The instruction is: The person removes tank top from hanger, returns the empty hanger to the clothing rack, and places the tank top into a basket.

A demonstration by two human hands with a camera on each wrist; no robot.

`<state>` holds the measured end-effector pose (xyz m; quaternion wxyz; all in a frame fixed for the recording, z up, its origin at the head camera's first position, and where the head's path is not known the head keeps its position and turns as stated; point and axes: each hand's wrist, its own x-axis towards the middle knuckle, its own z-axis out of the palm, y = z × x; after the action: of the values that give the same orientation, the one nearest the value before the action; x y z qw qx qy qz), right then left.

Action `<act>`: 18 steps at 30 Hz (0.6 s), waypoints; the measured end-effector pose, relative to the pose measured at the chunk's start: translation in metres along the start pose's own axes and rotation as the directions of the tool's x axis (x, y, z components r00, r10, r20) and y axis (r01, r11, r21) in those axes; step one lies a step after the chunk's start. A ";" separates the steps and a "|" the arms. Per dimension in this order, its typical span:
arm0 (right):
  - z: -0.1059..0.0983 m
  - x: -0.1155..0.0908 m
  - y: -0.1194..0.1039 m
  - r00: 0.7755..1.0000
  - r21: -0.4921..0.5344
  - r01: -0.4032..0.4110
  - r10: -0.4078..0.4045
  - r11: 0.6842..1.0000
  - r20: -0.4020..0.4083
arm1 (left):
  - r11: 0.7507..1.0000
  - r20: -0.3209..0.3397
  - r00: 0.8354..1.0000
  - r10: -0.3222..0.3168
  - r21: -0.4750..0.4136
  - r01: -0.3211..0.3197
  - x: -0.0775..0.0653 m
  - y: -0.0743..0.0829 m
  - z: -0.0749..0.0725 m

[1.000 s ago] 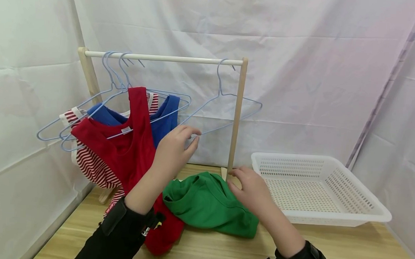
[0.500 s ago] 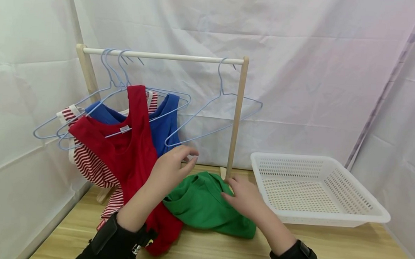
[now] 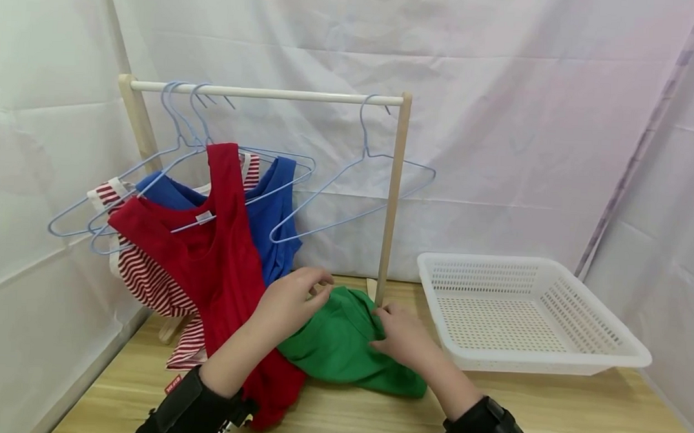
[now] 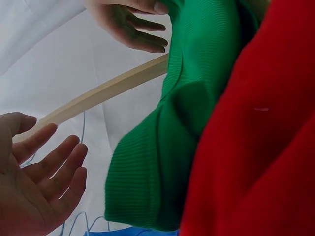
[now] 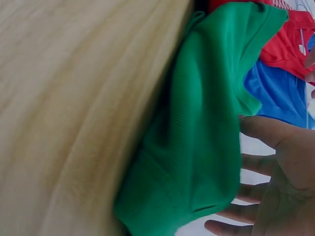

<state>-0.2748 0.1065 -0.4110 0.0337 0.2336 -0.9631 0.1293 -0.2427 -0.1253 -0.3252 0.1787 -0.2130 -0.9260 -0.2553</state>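
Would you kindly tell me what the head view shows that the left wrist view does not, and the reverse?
Only the head view shows the white basket, the striped garment and the rack's white rail.

Only the left wrist view shows the palm side of the left hand and the close ribbing on the green garment.

Both show, at least in part, the green garment, the red garment, the blue garment, a wooden post, light-blue hanger wire, the left hand and the right hand.

L hand, R hand bare; blk cuffs w/ yellow marks.
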 end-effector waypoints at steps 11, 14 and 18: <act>0.010 0.009 -0.003 0.979 0.120 -0.106 0.083 0.987 0.186 | 1.000 0.028 0.999 -0.025 0.011 0.025 0.000 -0.006 0.009; 0.010 0.008 -0.005 0.981 0.093 -0.093 0.076 0.991 0.178 | 1.000 0.024 1.000 -0.019 0.019 0.019 -0.001 -0.007 0.010; 0.010 0.006 -0.008 0.984 0.066 -0.048 0.036 0.997 0.175 | 1.000 0.027 0.999 -0.018 0.019 0.017 -0.002 -0.006 0.010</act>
<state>-0.2767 0.0943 -0.4183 -0.0614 0.2245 -0.9620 0.1425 -0.2463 -0.1250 -0.3366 0.1661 -0.2067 -0.9325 -0.2452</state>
